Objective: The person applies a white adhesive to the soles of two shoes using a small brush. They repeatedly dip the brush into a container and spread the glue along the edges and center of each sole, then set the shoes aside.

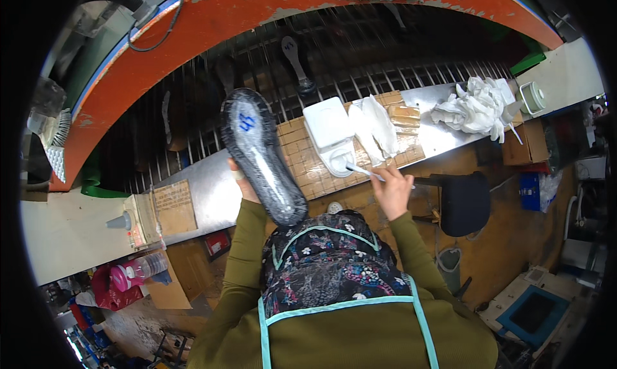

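Head camera looks down (fisheye, close).

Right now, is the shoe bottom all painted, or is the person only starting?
Looks like early or midway. The left hand holds the dark shoe sole up, and its face looks shiny, though whether that is coating I cannot tell. The right hand dips a small brush at the white pot. No finished soles show on the bench.
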The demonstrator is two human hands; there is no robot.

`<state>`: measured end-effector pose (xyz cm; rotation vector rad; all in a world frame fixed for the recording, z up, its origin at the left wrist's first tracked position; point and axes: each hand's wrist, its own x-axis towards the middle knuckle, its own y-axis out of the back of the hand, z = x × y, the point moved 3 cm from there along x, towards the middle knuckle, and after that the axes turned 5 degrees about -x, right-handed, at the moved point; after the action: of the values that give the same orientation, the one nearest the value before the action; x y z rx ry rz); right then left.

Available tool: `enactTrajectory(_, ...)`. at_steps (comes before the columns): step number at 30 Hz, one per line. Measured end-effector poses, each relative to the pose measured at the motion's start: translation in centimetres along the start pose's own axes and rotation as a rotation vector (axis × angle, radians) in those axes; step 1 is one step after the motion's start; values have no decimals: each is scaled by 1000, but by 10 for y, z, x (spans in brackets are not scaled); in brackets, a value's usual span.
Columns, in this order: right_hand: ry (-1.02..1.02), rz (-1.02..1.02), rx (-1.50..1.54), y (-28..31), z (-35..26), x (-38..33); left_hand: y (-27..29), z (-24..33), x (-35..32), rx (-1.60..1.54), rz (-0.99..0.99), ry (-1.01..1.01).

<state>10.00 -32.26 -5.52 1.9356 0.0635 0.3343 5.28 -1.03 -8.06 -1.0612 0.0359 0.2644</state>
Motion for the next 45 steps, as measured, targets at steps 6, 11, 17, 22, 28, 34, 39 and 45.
enactTrajectory(6, 127, -11, -90, -60, -4, 8, -2, 25, -2, -138, -143, -9)
enactTrajectory(11, -44, 157, -131, -49, 28, 70, 1, 29, -18, -197, -41, -86)
enactTrajectory(17, -293, -40, -227, -59, 98, 184, 2, 34, -24, -171, -115, -129)
enactTrajectory(22, 49, 115, -128, -79, 67, 170, 10, 36, -28, -93, 29, -181)
enactTrajectory(28, -80, -295, 452, -108, 50, 149, 4, 40, -30, -160, -42, -194)
enactTrajectory(34, 106, -17, 44, -115, 69, 183, 1, 38, -33, -132, 35, -203)
enactTrajectory(39, 28, -231, 161, -123, 74, 192, -1, 39, -40, -79, 129, -209)
enactTrajectory(45, -37, -230, 327, -117, 70, 189, 0, 37, -47, -202, 186, -218)
